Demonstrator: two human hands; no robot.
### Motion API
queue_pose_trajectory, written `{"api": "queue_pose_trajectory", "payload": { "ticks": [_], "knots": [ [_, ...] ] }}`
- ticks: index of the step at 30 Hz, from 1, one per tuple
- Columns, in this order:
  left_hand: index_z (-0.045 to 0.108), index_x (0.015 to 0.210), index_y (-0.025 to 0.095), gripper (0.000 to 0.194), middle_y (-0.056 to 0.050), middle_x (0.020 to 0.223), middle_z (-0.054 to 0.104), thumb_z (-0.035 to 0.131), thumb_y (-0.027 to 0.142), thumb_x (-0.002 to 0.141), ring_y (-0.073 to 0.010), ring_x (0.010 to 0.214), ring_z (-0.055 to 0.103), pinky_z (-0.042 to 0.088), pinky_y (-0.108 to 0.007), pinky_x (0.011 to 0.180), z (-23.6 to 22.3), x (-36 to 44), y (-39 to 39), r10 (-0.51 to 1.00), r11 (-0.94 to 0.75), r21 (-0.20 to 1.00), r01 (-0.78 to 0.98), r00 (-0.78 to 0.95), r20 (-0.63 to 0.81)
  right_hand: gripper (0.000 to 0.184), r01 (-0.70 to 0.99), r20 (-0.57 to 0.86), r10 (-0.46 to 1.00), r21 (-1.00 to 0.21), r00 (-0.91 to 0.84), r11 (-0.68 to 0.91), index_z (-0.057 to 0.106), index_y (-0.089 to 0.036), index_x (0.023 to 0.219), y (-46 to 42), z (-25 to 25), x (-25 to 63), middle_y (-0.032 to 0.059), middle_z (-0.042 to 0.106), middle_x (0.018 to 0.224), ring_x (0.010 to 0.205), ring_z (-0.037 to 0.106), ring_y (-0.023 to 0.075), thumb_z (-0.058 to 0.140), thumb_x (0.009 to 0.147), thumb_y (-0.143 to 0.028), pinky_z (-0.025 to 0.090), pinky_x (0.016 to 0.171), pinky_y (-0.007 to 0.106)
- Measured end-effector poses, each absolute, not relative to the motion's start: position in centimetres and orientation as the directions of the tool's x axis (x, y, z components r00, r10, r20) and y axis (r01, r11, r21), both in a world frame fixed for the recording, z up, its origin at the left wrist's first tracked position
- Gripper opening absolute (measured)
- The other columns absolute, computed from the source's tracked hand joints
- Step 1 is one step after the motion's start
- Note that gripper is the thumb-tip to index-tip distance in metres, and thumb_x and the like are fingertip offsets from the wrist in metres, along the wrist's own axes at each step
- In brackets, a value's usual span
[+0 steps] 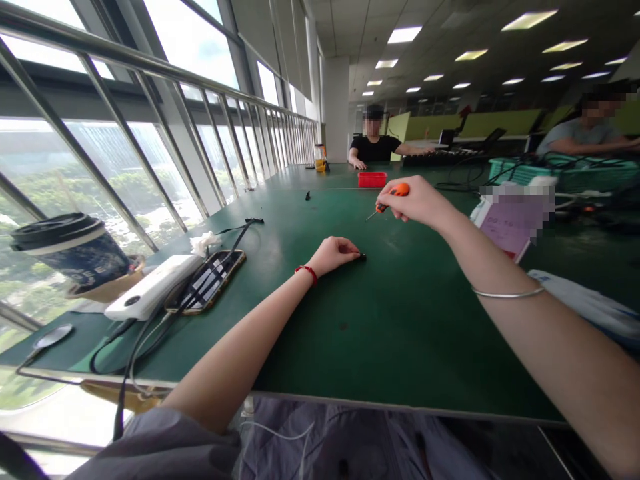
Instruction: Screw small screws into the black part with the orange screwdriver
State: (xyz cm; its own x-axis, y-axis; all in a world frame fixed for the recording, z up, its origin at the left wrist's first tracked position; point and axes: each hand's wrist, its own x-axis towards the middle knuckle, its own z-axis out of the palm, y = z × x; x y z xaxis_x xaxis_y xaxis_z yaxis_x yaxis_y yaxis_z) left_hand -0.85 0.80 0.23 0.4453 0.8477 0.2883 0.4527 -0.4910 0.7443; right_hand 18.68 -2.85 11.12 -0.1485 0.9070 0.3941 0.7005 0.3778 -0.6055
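My left hand (334,256) rests low over the green table (400,347), its fingertips closed on a small black part (362,257). The part is too small for me to tell its kind. Above and to the right, my right hand (417,200) is wrapped round a screwdriver (399,191) with an orange and black handle. Its thin metal shaft points down and to the left, apart from the black part. Another small black piece (307,195) lies farther back on the table.
A red box (372,179) stands near a person (373,143) at the far end. On the left are a phone (207,281), a white device (154,285), cables and a paper cup (75,250) by the railing. A teal basket (565,172) with cables sits at the right.
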Motion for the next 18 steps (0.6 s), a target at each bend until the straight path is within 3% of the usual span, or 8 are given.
{"api": "queue_pose_trajectory", "payload": {
  "ticks": [2,4,7,13,18],
  "knots": [
    [0.071,0.077,0.013,0.016,-0.004,0.073,0.071,0.067,0.027,0.071,-0.0118,0.064,0.061,0.049,-0.023,0.064,0.3,-0.9,0.7,0.845,-0.502,0.740,0.447,0.437,0.309,0.012,0.805,0.474,0.869,-0.457,-0.140,0.379,0.067,-0.021,0.082,-3.0,8.8,19.0,0.0017,0.064,0.076,0.063,0.055,0.0139,0.059,0.073,-0.025,0.040,0.057,0.026],
    [0.071,0.078,0.013,0.016,-0.003,0.071,0.070,0.067,0.026,0.071,-0.0117,0.063,0.060,0.048,-0.023,0.063,0.5,-1.0,0.6,0.850,-0.506,0.728,0.462,0.410,0.331,0.019,0.860,0.501,0.851,-0.353,-0.159,0.368,0.065,-0.024,0.091,-3.0,5.9,19.3,0.0019,0.065,0.092,0.073,0.058,0.0161,0.056,0.074,-0.023,0.040,0.059,0.026],
    [0.072,0.079,0.013,0.017,-0.003,0.071,0.068,0.067,0.027,0.071,-0.0114,0.064,0.058,0.047,-0.023,0.065,0.9,-1.2,0.4,0.843,-0.536,0.686,0.491,0.359,0.402,0.021,0.896,0.425,0.857,-0.192,-0.291,0.400,0.062,-0.023,0.097,-2.8,2.4,19.7,0.0044,0.061,0.097,0.068,0.056,0.0151,0.052,0.079,-0.025,0.039,0.055,0.026],
    [0.072,0.081,0.014,0.018,-0.003,0.075,0.066,0.068,0.029,0.072,-0.0120,0.069,0.059,0.047,-0.024,0.070,1.5,-0.9,0.2,0.772,-0.635,0.602,0.484,0.378,0.511,0.019,0.794,0.486,0.822,-0.352,-0.297,0.495,0.060,-0.024,0.095,-2.3,1.0,19.8,0.0030,0.058,0.097,0.081,0.058,0.0168,0.057,0.081,-0.036,0.043,0.063,0.027],
    [0.072,0.081,0.015,0.015,-0.002,0.076,0.066,0.067,0.027,0.073,-0.0115,0.069,0.060,0.047,-0.024,0.070,1.4,-0.6,0.0,0.743,-0.669,0.568,0.479,0.453,0.493,0.020,0.765,0.476,0.807,-0.354,-0.348,0.539,0.063,-0.024,0.097,-2.3,0.8,19.3,0.0018,0.058,0.096,0.081,0.058,0.0160,0.059,0.081,-0.036,0.041,0.064,0.026]
  ]
}}
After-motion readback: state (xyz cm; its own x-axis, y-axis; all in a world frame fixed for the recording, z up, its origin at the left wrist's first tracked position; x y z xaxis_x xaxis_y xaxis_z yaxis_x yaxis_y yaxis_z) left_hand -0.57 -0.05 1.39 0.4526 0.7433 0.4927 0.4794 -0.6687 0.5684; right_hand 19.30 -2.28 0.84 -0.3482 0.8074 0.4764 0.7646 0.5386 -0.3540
